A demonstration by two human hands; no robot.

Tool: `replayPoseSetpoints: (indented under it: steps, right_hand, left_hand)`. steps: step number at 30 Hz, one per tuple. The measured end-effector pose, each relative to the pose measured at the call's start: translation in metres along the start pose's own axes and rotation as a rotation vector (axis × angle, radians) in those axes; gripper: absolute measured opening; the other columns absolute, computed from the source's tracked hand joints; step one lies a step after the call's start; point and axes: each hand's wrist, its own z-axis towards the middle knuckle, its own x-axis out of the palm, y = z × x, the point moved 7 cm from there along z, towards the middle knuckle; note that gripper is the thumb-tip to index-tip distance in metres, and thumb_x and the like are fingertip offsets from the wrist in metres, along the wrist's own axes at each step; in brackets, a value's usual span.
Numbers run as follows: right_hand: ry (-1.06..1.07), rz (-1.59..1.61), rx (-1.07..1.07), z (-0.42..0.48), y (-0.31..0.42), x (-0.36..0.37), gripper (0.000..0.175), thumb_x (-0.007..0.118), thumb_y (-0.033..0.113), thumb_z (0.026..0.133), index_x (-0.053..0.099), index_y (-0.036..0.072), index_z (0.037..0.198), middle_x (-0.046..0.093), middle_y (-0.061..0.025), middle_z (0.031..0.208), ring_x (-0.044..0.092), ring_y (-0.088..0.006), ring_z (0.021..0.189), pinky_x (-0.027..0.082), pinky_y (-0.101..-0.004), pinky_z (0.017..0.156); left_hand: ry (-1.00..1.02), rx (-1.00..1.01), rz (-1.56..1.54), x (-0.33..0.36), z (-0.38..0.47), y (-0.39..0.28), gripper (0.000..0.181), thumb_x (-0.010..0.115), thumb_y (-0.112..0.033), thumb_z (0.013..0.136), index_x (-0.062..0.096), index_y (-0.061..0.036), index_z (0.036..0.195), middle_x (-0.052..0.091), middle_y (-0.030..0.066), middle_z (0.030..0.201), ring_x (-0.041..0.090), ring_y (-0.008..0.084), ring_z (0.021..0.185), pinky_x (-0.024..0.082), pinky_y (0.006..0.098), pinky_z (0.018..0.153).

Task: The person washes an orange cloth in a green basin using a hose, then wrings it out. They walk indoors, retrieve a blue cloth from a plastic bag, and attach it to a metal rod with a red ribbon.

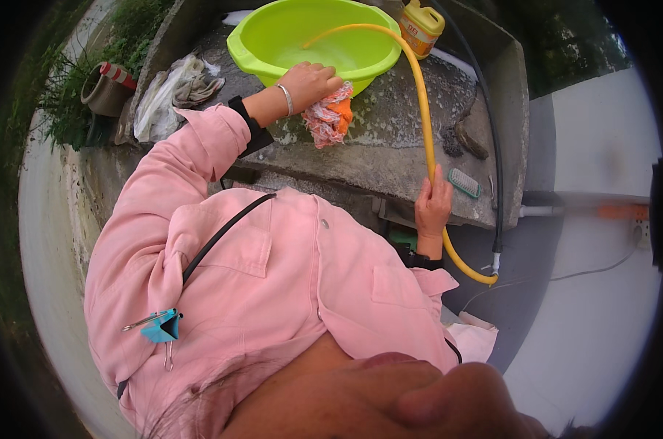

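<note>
My left hand point(308, 86), with a bangle at its wrist, is at the near rim of a lime-green plastic basin point(243, 57). Its fingers grip an orange and white shaggy cloth point(329, 116) that hangs down the basin's outside. My right hand point(434, 202) holds a yellow hose point(425, 120) beside the slab's front edge. From there the hose arches up and over the basin, its end pointing inside. Some water appears to lie at the basin's bottom. The fingertips of my left hand are partly hidden by the cloth and rim.
The basin stands on a wet concrete slab point(364, 164) with raised side walls. A yellow detergent jug point(421, 28) is behind it. Pale crumpled cloths point(169, 101) lie at the left. A scrubbing brush point(464, 183), a stone point(470, 135) and a black hose point(494, 137) are at the right.
</note>
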Motion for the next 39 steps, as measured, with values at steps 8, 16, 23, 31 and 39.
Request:
replayPoseSetpoints:
  steps: [8,16,23,31,39]
  right_hand:
    - [0.169,0.309,-0.112,0.128,-0.018,-0.014,0.027,0.059,0.016,0.085,0.059,0.004,0.110,0.061,-0.0141,0.082,0.061,-0.0267,0.072,0.048,-0.0324,0.064]
    - [0.277,0.223,0.030,0.109,-0.076,0.090,0.035,0.057,0.026,0.085,0.054,0.011,0.116,0.062,-0.0165,0.089,0.060,-0.0319,0.083,0.047,-0.0391,0.070]
    - [0.284,-0.036,0.256,0.058,-0.086,0.120,0.036,0.054,0.027,0.086,0.051,0.017,0.120,0.058,-0.0155,0.092,0.058,-0.0339,0.086,0.047,-0.0434,0.074]
    - [0.254,-0.106,0.163,0.053,-0.060,0.127,0.036,0.056,0.024,0.085,0.052,0.015,0.119,0.055,-0.0137,0.091,0.054,-0.0329,0.089,0.045,-0.0429,0.075]
    - [0.155,-0.005,0.054,0.050,-0.047,0.134,0.036,0.055,0.019,0.085,0.051,0.010,0.120,0.054,-0.0126,0.087,0.053,-0.0318,0.087,0.044,-0.0418,0.075]
  left_hand:
    - [-0.035,0.007,0.084,0.004,-0.045,0.045,0.021,0.053,-0.014,0.076,0.050,-0.0112,0.097,0.055,0.0050,0.108,0.055,0.0206,0.095,0.043,0.0331,0.080]
    - [-0.071,-0.127,0.140,0.021,-0.060,0.088,0.019,0.049,-0.012,0.078,0.051,-0.0092,0.097,0.054,0.0073,0.115,0.052,0.0227,0.106,0.041,0.0338,0.087]
    - [-0.036,-0.237,0.204,0.037,-0.066,0.110,0.017,0.050,-0.011,0.079,0.050,-0.0109,0.096,0.052,0.0063,0.122,0.050,0.0234,0.111,0.045,0.0357,0.083]
    - [0.069,-0.476,0.210,0.052,-0.072,0.148,0.017,0.047,-0.009,0.081,0.051,-0.0078,0.098,0.051,0.0070,0.116,0.054,0.0244,0.103,0.049,0.0369,0.077]
    - [0.178,-0.654,0.194,0.074,-0.077,0.190,0.023,0.045,-0.009,0.084,0.052,-0.0062,0.105,0.037,0.0089,0.138,0.051,0.0263,0.111,0.051,0.0382,0.080]
